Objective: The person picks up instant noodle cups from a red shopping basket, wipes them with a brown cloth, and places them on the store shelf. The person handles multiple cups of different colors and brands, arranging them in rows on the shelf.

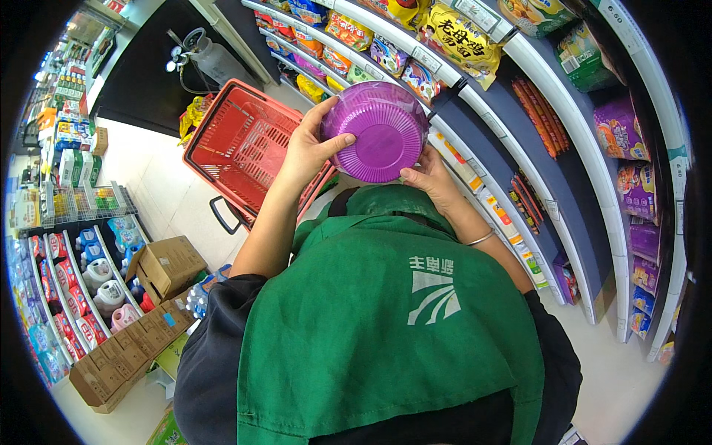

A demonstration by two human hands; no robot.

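Note:
A round purple instant-food bowl (380, 146) in clear wrap is held between both hands, its ribbed underside towards me. My left hand (320, 139) grips its left edge, thumb on the base. At its lower right edge, my right hand (429, 177) holds on with the thumb on the rim. A red plastic shopping basket (245, 139) with black handles stands just beyond my left forearm. Bagged instant noodles (461, 41) line the curved-looking shelves ahead, and narrow red-orange packs (539, 117) lie on a shelf to the right.
Store shelves (584, 128) run along the right side. A gas cylinder (219, 61) with gauges stands behind the basket. At left are an opened cardboard box (169, 264), a long flattened carton (130, 347), bottled detergents (108, 295) on shelves and a wire rack (89, 206).

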